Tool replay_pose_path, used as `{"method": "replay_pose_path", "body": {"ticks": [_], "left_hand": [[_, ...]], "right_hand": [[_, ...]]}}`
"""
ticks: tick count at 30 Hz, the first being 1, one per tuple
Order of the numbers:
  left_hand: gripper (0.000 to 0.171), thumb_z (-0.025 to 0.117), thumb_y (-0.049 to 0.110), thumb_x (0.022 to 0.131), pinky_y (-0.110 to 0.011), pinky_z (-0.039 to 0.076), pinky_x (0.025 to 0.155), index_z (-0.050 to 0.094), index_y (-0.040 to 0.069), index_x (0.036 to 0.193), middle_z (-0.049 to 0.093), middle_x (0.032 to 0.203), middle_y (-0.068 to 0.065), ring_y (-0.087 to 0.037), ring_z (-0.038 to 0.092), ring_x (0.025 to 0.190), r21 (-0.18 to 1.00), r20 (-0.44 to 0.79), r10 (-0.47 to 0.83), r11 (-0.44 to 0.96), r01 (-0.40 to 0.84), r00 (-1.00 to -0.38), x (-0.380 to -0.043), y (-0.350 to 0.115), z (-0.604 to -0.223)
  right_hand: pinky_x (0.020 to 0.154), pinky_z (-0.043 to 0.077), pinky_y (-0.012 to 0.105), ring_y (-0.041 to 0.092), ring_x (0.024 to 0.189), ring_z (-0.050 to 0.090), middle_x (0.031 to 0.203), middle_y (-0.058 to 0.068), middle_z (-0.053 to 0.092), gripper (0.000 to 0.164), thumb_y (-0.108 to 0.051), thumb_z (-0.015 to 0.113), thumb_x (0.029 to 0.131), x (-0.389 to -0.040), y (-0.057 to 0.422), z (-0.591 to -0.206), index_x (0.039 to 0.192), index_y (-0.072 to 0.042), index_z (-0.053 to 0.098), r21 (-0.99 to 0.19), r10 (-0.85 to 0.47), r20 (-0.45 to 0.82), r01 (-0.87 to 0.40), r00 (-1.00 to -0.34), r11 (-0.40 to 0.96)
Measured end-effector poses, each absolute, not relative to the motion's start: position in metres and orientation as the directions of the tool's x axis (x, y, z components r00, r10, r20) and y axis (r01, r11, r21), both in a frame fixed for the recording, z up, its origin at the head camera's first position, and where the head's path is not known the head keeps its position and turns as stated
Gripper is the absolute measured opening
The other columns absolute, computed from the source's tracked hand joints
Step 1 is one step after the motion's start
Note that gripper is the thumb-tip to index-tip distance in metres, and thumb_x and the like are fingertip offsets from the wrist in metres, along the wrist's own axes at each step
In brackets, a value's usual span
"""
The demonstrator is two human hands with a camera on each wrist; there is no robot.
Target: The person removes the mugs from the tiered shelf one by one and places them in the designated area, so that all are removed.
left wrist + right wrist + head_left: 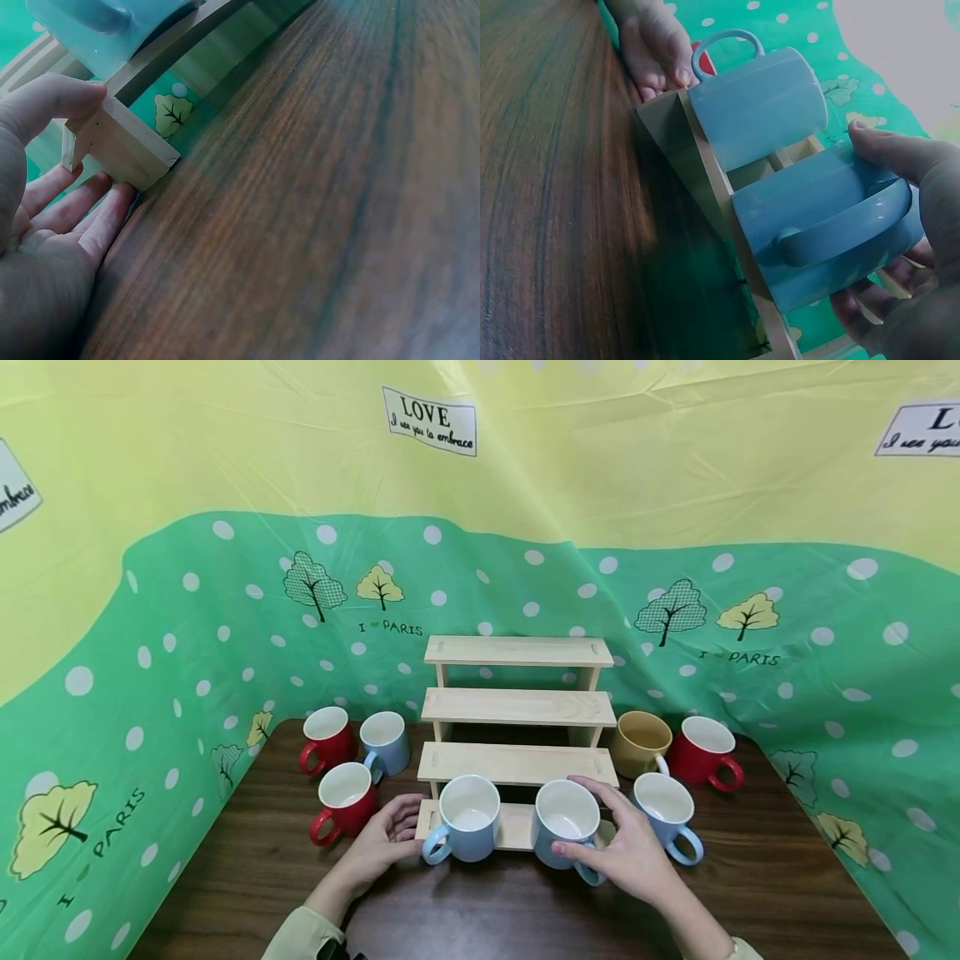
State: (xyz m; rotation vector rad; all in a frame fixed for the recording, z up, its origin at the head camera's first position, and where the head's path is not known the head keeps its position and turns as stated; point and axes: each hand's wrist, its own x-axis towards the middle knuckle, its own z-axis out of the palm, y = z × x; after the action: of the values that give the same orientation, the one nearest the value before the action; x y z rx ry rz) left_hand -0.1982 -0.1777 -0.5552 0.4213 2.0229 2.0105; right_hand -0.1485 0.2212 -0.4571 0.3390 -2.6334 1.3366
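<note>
A stepped wooden shelf [517, 762] with several tiers stands on the table. Two light blue mugs sit upright on its lowest tier [516, 827]. The left blue mug [474, 843] has its handle toward the left; no hand touches it. My right hand [633, 856] holds the right blue mug [810, 225], thumb on the near side and fingers round the far side, its handle pointing to the front right. At the lowest tier's left end, my left hand [384, 839] grips the wooden end [131, 146], thumb on top and fingers against the side.
Left of the shelf are two red mugs [351, 810] and a blue mug [388, 747]. On the right stand a tan mug [637, 752], a red mug [693, 758] and a blue mug [663, 814]. A green and yellow cloth [480, 577] hangs behind the dark wooden table [450, 918].
</note>
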Motion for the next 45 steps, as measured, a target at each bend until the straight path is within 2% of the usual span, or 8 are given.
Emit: {"method": "replay_pose_path", "body": {"ticks": [4,10,18,26,32,35,40,45], "left_hand": [[0.074,0.081,0.003,0.094,-0.026,0.053,0.108,0.043,-0.007,0.157,0.055,0.153,-0.027,-0.028,0.06,0.135,1.0,0.03,0.384,-0.005,0.031,-0.923,-0.198,-0.177,-0.556],[0.075,0.081,0.003,0.094,-0.026,0.053,0.108,0.042,-0.009,0.157,0.054,0.153,-0.03,-0.031,0.06,0.135,0.999,0.046,0.391,-0.011,0.045,-0.919,-0.198,-0.178,-0.556],[0.075,0.081,0.003,0.093,-0.025,0.053,0.108,0.043,-0.007,0.157,0.055,0.153,-0.027,-0.024,0.062,0.133,1.0,0.024,0.382,-0.006,0.024,-0.924,-0.198,-0.178,-0.556],[0.075,0.081,0.004,0.095,-0.025,0.051,0.109,0.041,-0.009,0.157,0.053,0.154,-0.031,-0.039,0.056,0.139,0.999,0.045,0.394,-0.014,0.043,-0.918,-0.197,-0.179,-0.557],[0.075,0.081,0.003,0.095,-0.025,0.052,0.109,0.042,-0.008,0.158,0.054,0.153,-0.028,-0.028,0.06,0.135,1.0,0.022,0.383,-0.003,0.023,-0.924,-0.197,-0.178,-0.554],[0.075,0.081,0.003,0.095,-0.024,0.052,0.109,0.042,-0.008,0.158,0.054,0.153,-0.028,-0.029,0.059,0.136,1.0,0.013,0.378,0.0,0.014,-0.926,-0.196,-0.178,-0.553],[0.076,0.081,0.003,0.094,-0.024,0.051,0.109,0.041,-0.008,0.158,0.053,0.154,-0.029,-0.033,0.057,0.139,1.0,0.016,0.383,-0.003,0.017,-0.924,-0.196,-0.178,-0.552],[0.076,0.081,0.004,0.094,-0.024,0.052,0.109,0.041,-0.008,0.158,0.054,0.153,-0.027,-0.029,0.059,0.136,1.0,0.01,0.378,0.004,0.012,-0.926,-0.196,-0.178,-0.552]], "right_hand": [[0.104,0.051,0.055,0.021,0.126,0.063,0.139,-0.004,0.07,0.088,-0.04,0.104,0.074,-0.146,0.224,-0.452,0.15,-0.025,0.063,-0.767,-0.122,0.278,-0.296,-0.953,0.569],[0.098,0.055,0.047,0.017,0.12,0.063,0.137,-0.003,0.071,0.087,-0.037,0.104,0.075,-0.143,0.229,-0.443,0.15,-0.027,0.062,-0.769,-0.12,0.291,-0.307,-0.949,0.561],[0.09,0.056,0.036,0.013,0.113,0.064,0.13,-0.004,0.071,0.086,-0.027,0.103,0.077,-0.144,0.24,-0.437,0.152,-0.019,0.061,-0.773,-0.125,0.319,-0.334,-0.939,0.539],[0.091,0.055,0.033,0.013,0.113,0.064,0.134,0.001,0.069,0.084,-0.02,0.101,0.079,-0.143,0.254,-0.423,0.153,-0.02,0.061,-0.802,-0.076,0.298,-0.293,-0.951,0.52],[0.094,0.052,0.026,0.012,0.116,0.062,0.137,0.002,0.066,0.083,-0.021,0.1,0.081,-0.141,0.263,-0.413,0.154,-0.023,0.06,-0.809,-0.013,0.287,-0.25,-0.958,0.533],[0.094,0.05,0.022,0.012,0.116,0.061,0.137,0.001,0.067,0.084,-0.019,0.1,0.081,-0.14,0.27,-0.408,0.154,-0.022,0.06,-0.799,0.003,0.307,-0.256,-0.952,0.545],[0.091,0.048,0.023,0.009,0.115,0.06,0.134,-0.005,0.067,0.085,-0.017,0.1,0.08,-0.14,0.283,-0.403,0.156,-0.022,0.06,-0.783,0.041,0.33,-0.249,-0.943,0.57],[0.087,0.048,0.016,0.005,0.112,0.06,0.132,-0.012,0.065,0.088,-0.013,0.101,0.078,-0.142,0.297,-0.402,0.156,-0.019,0.061,-0.78,0.081,0.371,-0.263,-0.925,0.568]]}}
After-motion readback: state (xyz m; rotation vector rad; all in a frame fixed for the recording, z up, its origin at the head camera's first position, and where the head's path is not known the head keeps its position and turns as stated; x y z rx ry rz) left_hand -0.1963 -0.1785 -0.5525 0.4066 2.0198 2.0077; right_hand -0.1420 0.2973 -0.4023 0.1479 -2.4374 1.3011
